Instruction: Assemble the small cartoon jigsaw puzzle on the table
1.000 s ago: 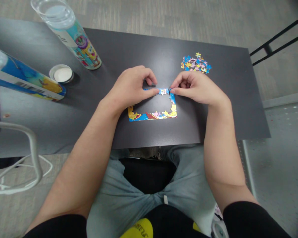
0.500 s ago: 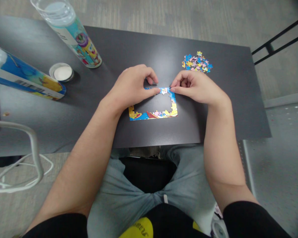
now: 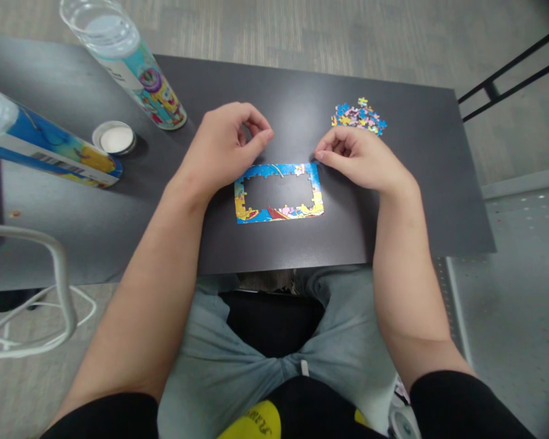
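Note:
A rectangular jigsaw border (image 3: 279, 216) of joined blue, yellow and red pieces lies on the dark table, and its middle shows bare tabletop. Above its upper left corner hovers my left hand (image 3: 231, 143), loosely curved, thumb stretched toward the fingertips, with nothing visible in it. My right hand (image 3: 363, 157) is just beyond the border's upper right corner, apart from it. Its thumb and index fingertips are together and the other fingers curl in; no piece shows between them. A heap of loose jigsaw pieces (image 3: 359, 116) lies right behind my right hand, which covers its near edge.
On the left stand two printed tubes with clear tops, a teal one (image 3: 158, 91) and a blue one (image 3: 68, 149). A round lid (image 3: 114, 138) lies between them. A white cable (image 3: 61, 274) loops at the lower left. The dark table's (image 3: 283, 253) front edge borders my lap.
My left hand has lifted off the border's top edge and moved up and left, uncovering that side. My right hand has drawn slightly up from the right corner.

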{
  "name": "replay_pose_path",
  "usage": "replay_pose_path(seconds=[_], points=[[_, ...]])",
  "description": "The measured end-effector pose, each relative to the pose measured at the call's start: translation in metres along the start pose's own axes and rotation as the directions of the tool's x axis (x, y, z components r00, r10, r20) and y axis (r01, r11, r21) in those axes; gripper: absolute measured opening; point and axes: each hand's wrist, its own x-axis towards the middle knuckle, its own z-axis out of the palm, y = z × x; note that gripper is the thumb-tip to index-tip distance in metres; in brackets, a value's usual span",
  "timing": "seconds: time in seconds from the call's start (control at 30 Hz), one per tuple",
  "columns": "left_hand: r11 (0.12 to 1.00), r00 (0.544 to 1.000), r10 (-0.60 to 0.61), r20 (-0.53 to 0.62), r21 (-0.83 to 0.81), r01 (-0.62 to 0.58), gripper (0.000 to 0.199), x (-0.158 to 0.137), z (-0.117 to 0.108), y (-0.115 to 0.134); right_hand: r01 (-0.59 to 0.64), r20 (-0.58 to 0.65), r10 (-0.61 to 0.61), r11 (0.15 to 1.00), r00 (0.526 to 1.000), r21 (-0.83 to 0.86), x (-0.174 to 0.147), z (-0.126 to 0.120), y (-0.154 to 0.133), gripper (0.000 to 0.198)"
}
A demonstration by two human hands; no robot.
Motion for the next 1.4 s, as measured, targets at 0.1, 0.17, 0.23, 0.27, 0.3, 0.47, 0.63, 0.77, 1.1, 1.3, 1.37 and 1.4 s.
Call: replay_pose_path(seconds=[0.1, 0.17, 0.23, 0.27, 0.3, 0.47, 0.63, 0.77, 1.1, 1.3, 1.37, 1.4], points=[[1.000, 0.998, 0.004, -0.066, 0.002, -0.004, 0.046, 0.001, -0.005, -0.001, 0.006, -0.114, -0.012, 0.999, 0.993, -0.053, 0.001, -0.006, 0.003, 0.029], [1.000, 0.995, 0.015, -0.098, -0.009, -0.016, 0.042, 0.000, -0.007, -0.001, -0.010, -0.246, -0.014, 0.995, 0.969, -0.096, 0.001, -0.015, 0.008, 0.035], [1.000, 0.995, 0.028, -0.100, -0.011, -0.029, 0.036, -0.002, -0.006, 0.001, -0.028, -0.360, -0.016, 0.993, 0.933, -0.117, 0.000, -0.027, 0.018, 0.040], [0.999, 0.995, 0.037, -0.097, -0.007, -0.038, 0.032, -0.004, -0.005, 0.003, -0.037, -0.394, -0.014, 0.992, 0.919, -0.120, -0.001, -0.033, 0.025, 0.042], [0.999, 0.995, 0.048, -0.093, -0.001, -0.048, 0.028, -0.007, -0.003, 0.006, -0.045, -0.406, -0.009, 0.991, 0.914, -0.123, -0.003, -0.041, 0.033, 0.041], [0.989, 0.989, 0.149, -0.005, 0.015, -0.149, 0.012, -0.034, 0.020, 0.042, -0.169, -0.504, 0.018, 0.952, 0.864, -0.255, -0.017, -0.069, 0.069, 0.047], [0.935, 0.926, 0.334, 0.174, 0.061, -0.349, 0.019, -0.062, 0.050, 0.075, -0.404, -0.523, 0.159, 0.825, 0.837, -0.395, -0.014, -0.061, 0.073, 0.091], [0.864, 0.832, 0.482, 0.275, 0.010, -0.503, 0.025, -0.080, 0.081, 0.088, -0.392, -0.408, 0.194, 0.782, 0.892, -0.485, -0.006, -0.045, 0.061, 0.097], [0.703, 0.621, 0.620, 0.480, 0.010, -0.711, 0.021, -0.094, 0.143, 0.105, -0.189, -0.154, 0.122, 0.803, 0.981, -0.565, 0.016, -0.055, 0.044, 0.111], [0.673, 0.588, 0.645, 0.489, 0.003, -0.740, 0.014, -0.094, 0.148, 0.105, -0.047, -0.013, 0.049, 0.808, 0.999, -0.588, 0.020, -0.057, 0.042, 0.110], [0.672, 0.581, 0.648, 0.492, -0.011, -0.740, 0.012, -0.094, 0.147, 0.105, -0.029, 0.005, 0.039, 0.813, 0.999, -0.582, 0.012, -0.052, 0.038, 0.108], [0.673, 0.577, 0.650, 0.495, -0.023, -0.739, 0.011, -0.094, 0.146, 0.105, -0.021, 0.014, 0.035, 0.814, 0.999, -0.580, 0.007, -0.048, 0.034, 0.109]])
